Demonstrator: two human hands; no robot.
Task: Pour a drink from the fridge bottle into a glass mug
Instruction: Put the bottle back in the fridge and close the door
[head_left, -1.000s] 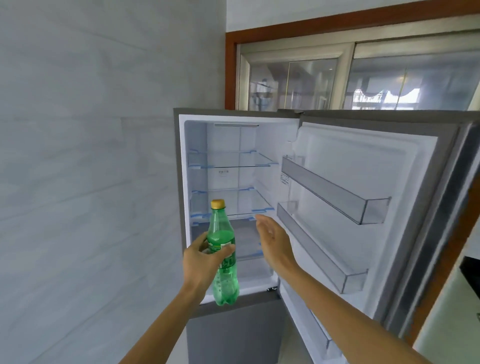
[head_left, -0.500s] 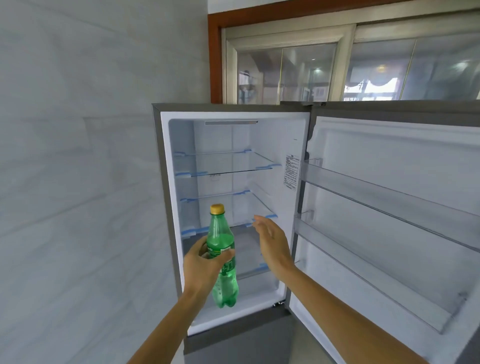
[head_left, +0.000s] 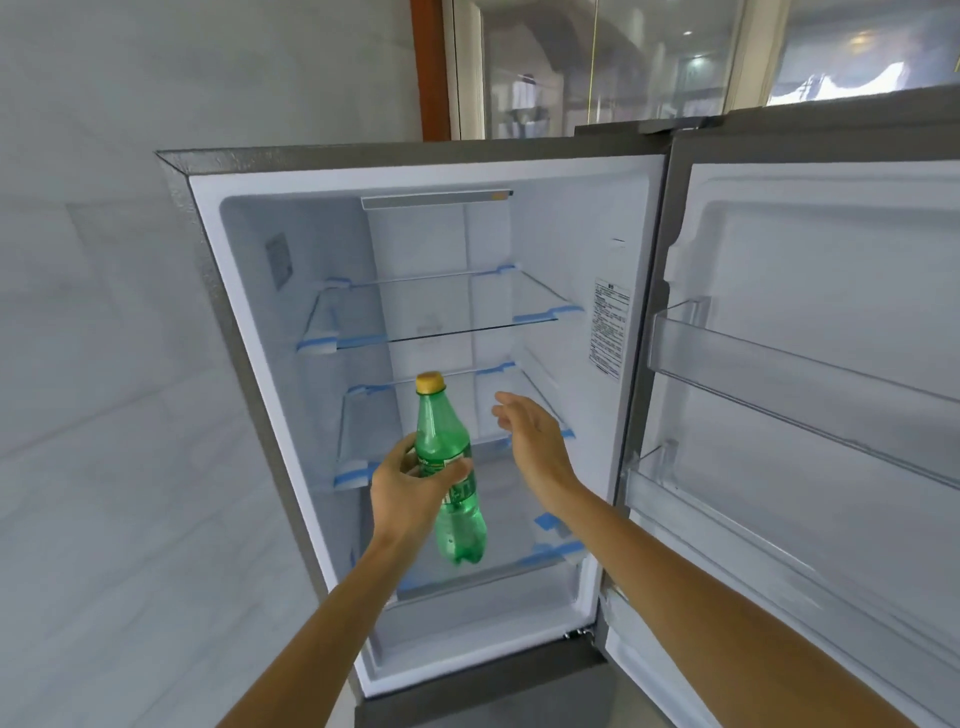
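A green plastic bottle (head_left: 457, 499) with a yellow cap stands upright in front of the open fridge (head_left: 249, 364). My left hand (head_left: 410, 491) is wrapped around its label at mid height. To the right of the bottle, my right hand (head_left: 535, 441) hovers with its fingers spread and holds nothing. It does not touch the bottle. No glass mug is in view.
The fridge door (head_left: 805, 415) stands swung open on the right, with clear door bins (head_left: 779, 364). Glass shelves (head_left: 441, 332) inside carry nothing. A pale tiled wall (head_left: 104, 364) runs along the left. A window with a wooden frame (head_left: 431, 67) is above the fridge.
The view has moved closer to the fridge and swung right, so the compartment fills more of the frame. Both hands have kept their pose, the left still on the bottle.
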